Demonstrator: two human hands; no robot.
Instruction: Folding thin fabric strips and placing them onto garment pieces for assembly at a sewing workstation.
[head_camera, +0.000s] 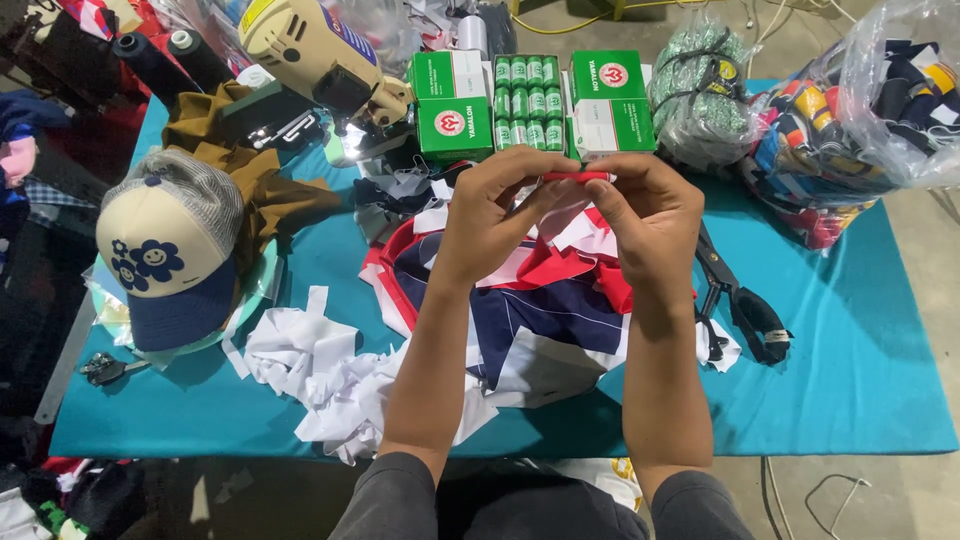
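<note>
Red fabric strip (577, 177), light and floppy, is stretched between the left hand (490, 215) and right hand (650, 215), both pinching its ends above the worktop (850, 350); best gripped near the ends.

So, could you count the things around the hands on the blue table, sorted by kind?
Red strip held by left hand and right hand: 1
Green boxes: 2
Trays of green spools: 1
Caps: 1
Black scissors: 1
Cutting machines: 1
Total: 7
</note>
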